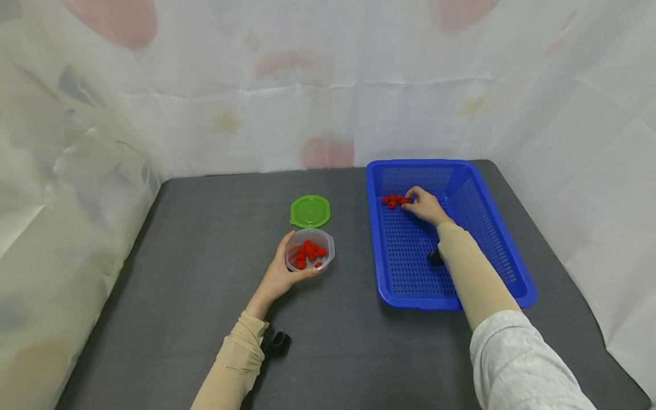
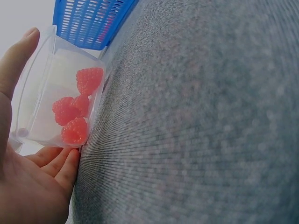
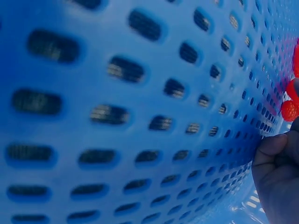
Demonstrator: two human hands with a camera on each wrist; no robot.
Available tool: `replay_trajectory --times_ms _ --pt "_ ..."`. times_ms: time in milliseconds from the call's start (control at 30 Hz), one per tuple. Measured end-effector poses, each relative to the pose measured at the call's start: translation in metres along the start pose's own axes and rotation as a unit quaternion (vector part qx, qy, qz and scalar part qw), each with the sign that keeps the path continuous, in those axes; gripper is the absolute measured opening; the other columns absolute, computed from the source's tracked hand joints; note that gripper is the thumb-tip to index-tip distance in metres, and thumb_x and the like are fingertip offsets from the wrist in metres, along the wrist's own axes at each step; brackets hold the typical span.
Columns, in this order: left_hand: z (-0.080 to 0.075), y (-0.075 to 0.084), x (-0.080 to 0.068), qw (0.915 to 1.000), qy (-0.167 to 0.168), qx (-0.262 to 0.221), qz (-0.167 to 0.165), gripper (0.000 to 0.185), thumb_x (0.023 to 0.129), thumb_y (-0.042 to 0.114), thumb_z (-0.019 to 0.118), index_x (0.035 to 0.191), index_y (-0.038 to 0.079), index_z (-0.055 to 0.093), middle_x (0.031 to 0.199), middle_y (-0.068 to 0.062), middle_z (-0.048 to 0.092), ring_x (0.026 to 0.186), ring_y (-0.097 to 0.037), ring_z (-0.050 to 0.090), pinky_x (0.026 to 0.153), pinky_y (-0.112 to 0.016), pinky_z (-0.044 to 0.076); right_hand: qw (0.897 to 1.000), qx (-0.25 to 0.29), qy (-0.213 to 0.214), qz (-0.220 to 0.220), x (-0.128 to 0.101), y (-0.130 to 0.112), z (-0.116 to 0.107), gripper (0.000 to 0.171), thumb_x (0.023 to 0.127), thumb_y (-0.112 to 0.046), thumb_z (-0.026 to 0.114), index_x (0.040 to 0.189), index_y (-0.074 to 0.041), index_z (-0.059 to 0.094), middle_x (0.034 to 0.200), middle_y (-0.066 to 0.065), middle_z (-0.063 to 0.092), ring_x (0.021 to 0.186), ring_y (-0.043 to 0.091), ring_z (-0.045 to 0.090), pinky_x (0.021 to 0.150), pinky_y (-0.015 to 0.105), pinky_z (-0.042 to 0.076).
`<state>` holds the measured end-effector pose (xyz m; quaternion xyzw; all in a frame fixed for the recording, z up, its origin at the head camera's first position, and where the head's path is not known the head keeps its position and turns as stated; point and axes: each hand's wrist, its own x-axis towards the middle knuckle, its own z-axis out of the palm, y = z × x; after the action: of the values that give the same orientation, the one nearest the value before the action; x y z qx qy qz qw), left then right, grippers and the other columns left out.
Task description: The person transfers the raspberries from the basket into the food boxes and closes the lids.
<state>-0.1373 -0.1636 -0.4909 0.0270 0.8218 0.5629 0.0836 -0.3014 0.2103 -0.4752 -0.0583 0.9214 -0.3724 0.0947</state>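
My left hand [image 1: 282,277] holds a clear plastic container [image 1: 332,250] on the table, thumb on the near side and fingers round the far side. Several red raspberries [image 1: 308,250] lie in it; the left wrist view shows raspberries [image 2: 88,80] through its wall. My right hand [image 1: 427,208] reaches into a blue basket [image 1: 378,250] and pinches a raspberry at the edge of a small cluster of raspberries [image 1: 392,200]. In the right wrist view the curled right hand [image 3: 279,172] is partly cut off beside raspberries [image 3: 289,110], and its fingertips are hidden.
A green lid [image 1: 310,211] lies flat just behind the clear container. The perforated basket stands at the right of the dark grey table [image 1: 215,239]. White printed sheeting [image 1: 287,114] hangs behind and at both sides. Black wrist cameras [image 1: 278,344] sit under the forearms.
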Motion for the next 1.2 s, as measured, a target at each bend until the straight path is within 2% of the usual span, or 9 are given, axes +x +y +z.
replay_trajectory --times_ms 167,333,533,733,1067,1200 --pt "0.000 0.001 0.000 1.0000 0.001 0.005 -0.001 0.103 0.070 0.036 0.081 0.147 0.034 0.013 0.144 -0.003 0.038 0.132 -0.024 0.041 0.111 -0.049 0.029 1.000 -0.007 -0.009 -0.015 0.000 0.001 0.000 0.030 0.090 -0.017 0.058 0.117 -0.009 0.051 0.067 0.001 0.040 0.058 0.017 0.038 0.056 0.030 0.033" --pt "0.000 0.000 0.000 1.0000 0.000 0.002 -0.001 0.103 0.071 0.036 0.081 0.148 0.032 0.012 0.145 -0.004 0.038 0.132 -0.024 0.041 0.111 -0.049 0.029 1.000 -0.007 -0.012 -0.013 0.000 0.000 0.000 0.031 0.090 -0.016 0.058 0.117 -0.005 0.049 0.067 0.001 0.040 0.058 0.015 0.038 0.056 0.029 0.034" --pt "0.001 0.002 -0.001 1.0000 0.002 -0.003 -0.006 0.103 0.070 0.036 0.081 0.147 0.034 0.013 0.144 -0.002 0.038 0.132 -0.023 0.041 0.111 -0.049 0.029 1.000 -0.010 -0.014 0.002 0.000 0.002 -0.001 0.034 0.091 -0.019 0.057 0.119 -0.001 0.049 0.071 0.000 0.042 0.060 0.014 0.040 0.059 0.029 0.035" --pt "0.000 0.003 -0.001 1.0000 0.002 -0.002 0.002 0.102 0.071 0.032 0.081 0.147 0.032 0.013 0.144 -0.005 0.039 0.131 -0.025 0.041 0.111 -0.049 0.028 1.000 -0.009 -0.022 -0.002 -0.002 0.000 -0.005 0.036 0.091 -0.021 0.056 0.120 0.001 0.050 0.070 0.000 0.042 0.060 0.014 0.039 0.059 0.029 0.035" --pt "0.000 0.002 -0.001 1.0000 0.000 -0.007 0.000 0.104 0.071 0.035 0.081 0.148 0.031 0.013 0.144 -0.003 0.039 0.132 -0.024 0.041 0.110 -0.048 0.030 0.999 0.030 -0.017 0.000 -0.009 -0.012 -0.012 0.038 0.094 -0.026 0.053 0.124 -0.003 0.049 0.070 0.000 0.040 0.055 0.013 0.034 0.055 0.030 0.033" --pt "0.000 0.001 -0.001 1.0000 -0.001 -0.007 -0.004 0.104 0.071 0.036 0.081 0.148 0.031 0.012 0.144 -0.004 0.038 0.132 -0.024 0.041 0.110 -0.048 0.031 0.997 0.077 -0.003 -0.005 -0.013 -0.021 -0.017 0.037 0.093 -0.026 0.054 0.123 -0.005 0.049 0.064 -0.002 0.037 0.052 0.012 0.030 0.055 0.030 0.031"
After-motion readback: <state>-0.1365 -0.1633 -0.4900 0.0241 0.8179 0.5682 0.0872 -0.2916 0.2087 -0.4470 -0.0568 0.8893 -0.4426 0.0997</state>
